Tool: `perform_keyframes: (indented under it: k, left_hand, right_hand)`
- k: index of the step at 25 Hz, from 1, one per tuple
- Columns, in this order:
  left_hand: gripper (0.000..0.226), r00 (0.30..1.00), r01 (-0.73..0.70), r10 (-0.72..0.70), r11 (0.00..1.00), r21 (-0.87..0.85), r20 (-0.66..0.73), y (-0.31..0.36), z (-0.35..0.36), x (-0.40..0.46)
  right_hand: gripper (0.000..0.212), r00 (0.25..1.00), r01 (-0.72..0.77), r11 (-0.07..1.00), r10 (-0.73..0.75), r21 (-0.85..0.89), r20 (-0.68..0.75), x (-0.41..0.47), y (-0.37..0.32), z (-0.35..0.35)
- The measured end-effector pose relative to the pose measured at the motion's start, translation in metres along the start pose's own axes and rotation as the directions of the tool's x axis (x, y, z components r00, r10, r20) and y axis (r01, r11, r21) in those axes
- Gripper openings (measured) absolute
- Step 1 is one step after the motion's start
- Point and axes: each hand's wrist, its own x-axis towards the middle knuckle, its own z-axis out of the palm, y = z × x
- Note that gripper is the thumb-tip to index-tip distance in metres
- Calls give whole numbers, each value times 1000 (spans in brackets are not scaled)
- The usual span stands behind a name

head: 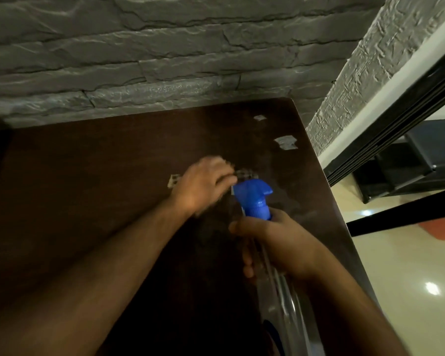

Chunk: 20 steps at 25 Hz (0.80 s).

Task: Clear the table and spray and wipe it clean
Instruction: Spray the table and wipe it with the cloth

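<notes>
A dark brown table (93, 181) fills the middle of the view. My right hand (275, 242) grips the neck of a clear spray bottle (280, 291) with a blue trigger head (254, 199), held over the table's right side. My left hand (203, 186) is blurred with motion just left of the nozzle, down on the tabletop over a checked cloth (174, 180) that shows at both sides of the hand. Whether its fingers grip the cloth or press it flat is hidden by blur.
Two pale scraps (285, 143) (259, 117) lie near the table's far right corner. A grey stone wall (165, 52) runs behind the table. To the right are a black frame (396, 140), dark furniture and a glossy cream floor (409, 278).
</notes>
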Motion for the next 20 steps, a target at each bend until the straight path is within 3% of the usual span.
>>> perform_keyframes:
  k: [1,3,5,8,10,13,15,17,20]
  left_hand:
    - [37,995,-94,95,995,-27,39,-2,-1,-33]
    - [43,988,-146,147,989,-31,39,-24,-17,-71]
    - [49,999,-20,21,999,26,-49,-49,-29,-60]
    - [32,955,241,-216,965,107,-202,-48,-20,-10]
    - [27,949,268,-251,961,69,-193,-13,-6,1]
    - [40,1000,14,-13,1000,23,-19,20,5,-49]
    - [40,998,-54,54,999,6,-36,8,-3,-86]
    - [36,985,104,-98,994,38,-143,-20,-15,-91]
    - [29,913,347,-312,932,100,-264,-39,-16,-47]
  right_hand:
    - [19,1000,-3,1000,3,-6,14,-3,2,-1]
    - [21,1000,-13,1000,14,-5,19,-5,7,-3]
    - [21,1000,-24,1000,24,-8,14,-7,14,-4]
    - [19,1000,-23,1000,23,-19,6,-10,19,-1]
    - [19,1000,-24,999,24,-23,9,-10,22,4]
    - [17,999,-25,1000,26,-16,41,-13,24,9]
    - [17,998,-18,1000,19,-11,55,-17,26,8]
    - [19,998,-18,1000,18,-12,57,-23,28,5]
    - [22,998,-25,999,27,-44,62,-31,36,2]
